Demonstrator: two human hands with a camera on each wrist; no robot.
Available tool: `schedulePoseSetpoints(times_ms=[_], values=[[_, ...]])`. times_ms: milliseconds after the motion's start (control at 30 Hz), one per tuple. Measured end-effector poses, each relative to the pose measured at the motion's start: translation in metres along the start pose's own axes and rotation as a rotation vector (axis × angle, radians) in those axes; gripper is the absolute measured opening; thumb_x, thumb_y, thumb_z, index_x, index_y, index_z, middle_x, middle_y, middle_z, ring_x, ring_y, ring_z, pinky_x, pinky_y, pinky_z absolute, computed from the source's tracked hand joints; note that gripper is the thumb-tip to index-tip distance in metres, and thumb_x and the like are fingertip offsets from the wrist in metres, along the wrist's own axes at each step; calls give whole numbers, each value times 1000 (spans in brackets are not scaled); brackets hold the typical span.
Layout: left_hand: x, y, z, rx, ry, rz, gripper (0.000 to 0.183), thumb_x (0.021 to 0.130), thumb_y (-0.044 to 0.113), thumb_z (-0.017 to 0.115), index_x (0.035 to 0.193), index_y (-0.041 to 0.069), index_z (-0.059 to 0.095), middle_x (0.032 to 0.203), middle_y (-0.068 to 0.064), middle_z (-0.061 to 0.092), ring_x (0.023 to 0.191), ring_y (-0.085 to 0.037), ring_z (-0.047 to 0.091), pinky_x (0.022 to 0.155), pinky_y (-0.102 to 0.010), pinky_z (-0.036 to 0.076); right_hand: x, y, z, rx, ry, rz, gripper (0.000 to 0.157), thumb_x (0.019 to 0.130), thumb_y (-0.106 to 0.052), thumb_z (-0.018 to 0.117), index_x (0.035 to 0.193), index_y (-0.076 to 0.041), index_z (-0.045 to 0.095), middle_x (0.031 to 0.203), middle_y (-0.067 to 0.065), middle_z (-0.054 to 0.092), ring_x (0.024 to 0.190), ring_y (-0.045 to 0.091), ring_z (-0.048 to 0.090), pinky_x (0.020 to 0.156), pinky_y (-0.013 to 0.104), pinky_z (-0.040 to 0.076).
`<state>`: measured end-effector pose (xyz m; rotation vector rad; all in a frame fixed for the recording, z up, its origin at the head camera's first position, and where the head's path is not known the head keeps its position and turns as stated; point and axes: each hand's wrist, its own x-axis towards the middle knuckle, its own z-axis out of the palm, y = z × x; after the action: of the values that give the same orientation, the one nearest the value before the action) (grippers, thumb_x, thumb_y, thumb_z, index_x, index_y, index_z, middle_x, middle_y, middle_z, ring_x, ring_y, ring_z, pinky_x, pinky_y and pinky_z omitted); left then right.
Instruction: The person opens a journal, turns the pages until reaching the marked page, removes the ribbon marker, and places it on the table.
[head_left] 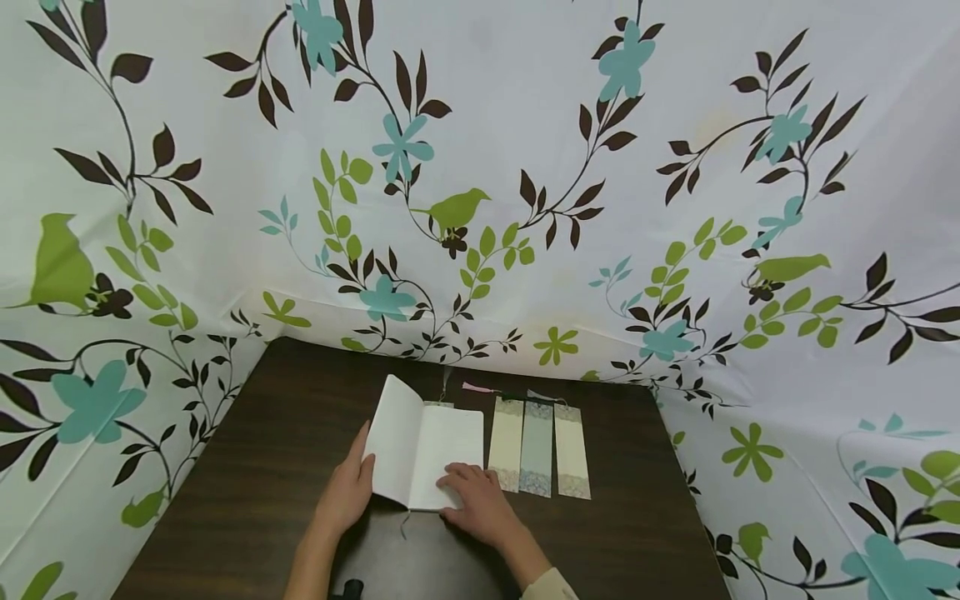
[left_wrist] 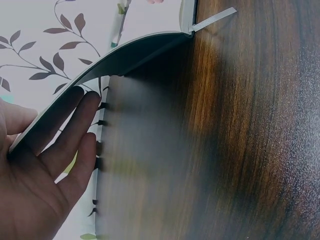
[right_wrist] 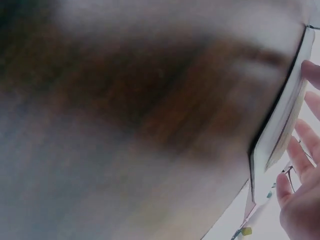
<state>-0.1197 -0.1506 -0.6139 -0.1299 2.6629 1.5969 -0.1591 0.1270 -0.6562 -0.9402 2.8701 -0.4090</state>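
Note:
An open notebook (head_left: 450, 450) with blank white pages lies on the dark wooden table, its left side lifted at a slant. My left hand (head_left: 350, 483) holds that raised side at its outer edge; in the left wrist view the thumb (left_wrist: 17, 118) is on the page side and the fingers (left_wrist: 70, 135) are behind the cover. On the right page rests my right hand (head_left: 480, 502), fingers spread and lightly bent. A thin ribbon (left_wrist: 215, 19) hangs from the bottom of the notebook's spine.
Three bookmarks lie right of the notebook: a cream one (head_left: 506, 442), a blue-grey one (head_left: 537, 450) and another cream one (head_left: 573, 450), with tassels at the top. Another tassel (head_left: 446, 385) shows behind the notebook. A patterned cloth (head_left: 480, 167) surrounds the table (head_left: 622, 517).

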Motion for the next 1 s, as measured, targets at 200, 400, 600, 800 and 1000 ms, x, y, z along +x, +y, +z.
schedulePoseSetpoints(times_ms=[200,400,600,800,1000], values=[[-2,0,-1,2,-5,-11,62,118,15,39,173,6,14,169,-26,39,151,-45,48,122,-65,37,3,0,-5,101,-78,35,30,99,-37,78,129,-33,73,149,-6,62,133,21,58,100,52,47],[-4,-1,-1,4,-6,-11,62,118,16,39,173,6,13,170,-26,39,148,-45,52,120,-65,38,5,-1,-9,131,-99,44,30,97,-37,80,126,-31,74,149,-6,63,132,21,58,101,53,48],[-4,0,-1,3,-6,-7,62,118,17,38,173,6,13,170,-26,37,149,-46,50,120,-66,38,5,-2,-11,142,-99,39,26,99,-34,78,125,-30,75,148,-5,63,132,21,58,102,54,48],[-4,1,-1,-12,-11,-16,61,118,16,37,173,4,13,172,-26,35,150,-46,48,122,-65,36,1,0,-12,-104,7,-95,9,105,-30,72,112,-30,77,130,-10,72,119,15,66,100,48,53],[-4,3,-1,-31,-26,-24,60,118,16,36,171,-1,13,171,-29,35,151,-46,47,123,-66,34,-6,3,-7,-299,154,-210,8,103,-29,74,96,-33,73,108,-16,73,102,7,67,99,41,53]])
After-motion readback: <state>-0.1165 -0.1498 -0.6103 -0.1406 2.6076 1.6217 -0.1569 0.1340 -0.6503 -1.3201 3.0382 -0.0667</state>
